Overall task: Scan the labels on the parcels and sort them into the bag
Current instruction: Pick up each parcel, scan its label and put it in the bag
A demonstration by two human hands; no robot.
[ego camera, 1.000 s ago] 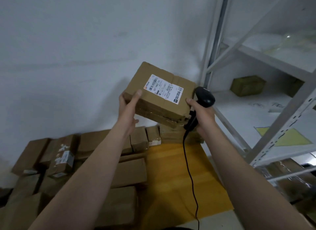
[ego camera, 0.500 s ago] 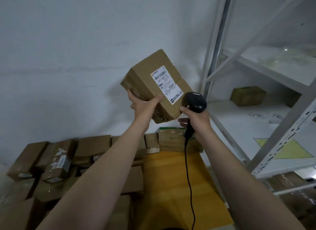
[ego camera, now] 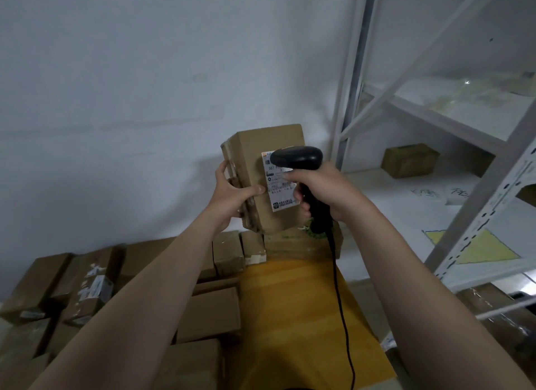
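Note:
A brown cardboard parcel [ego camera: 255,160] stands upright in the air before the white wall, its white shipping label [ego camera: 280,190] facing me. My left hand [ego camera: 232,196] grips its left edge, thumb across the front. My right hand [ego camera: 322,186] grips the handle of a black barcode scanner [ego camera: 297,157]. The scanner's head lies over the top of the label and hides part of it. Its black cable [ego camera: 340,302] hangs down between my arms.
Several brown parcels [ego camera: 208,314] lie heaped at lower left. A yellow-orange surface [ego camera: 290,317] runs down the middle below my hands. A white metal shelf rack [ego camera: 464,244] stands at right, with a box [ego camera: 410,160] on its shelf. No bag is visible.
My left hand turned the parcel from tilted to upright and lowered it. My right hand swung the scanner up and left, so its head now covers the label's top.

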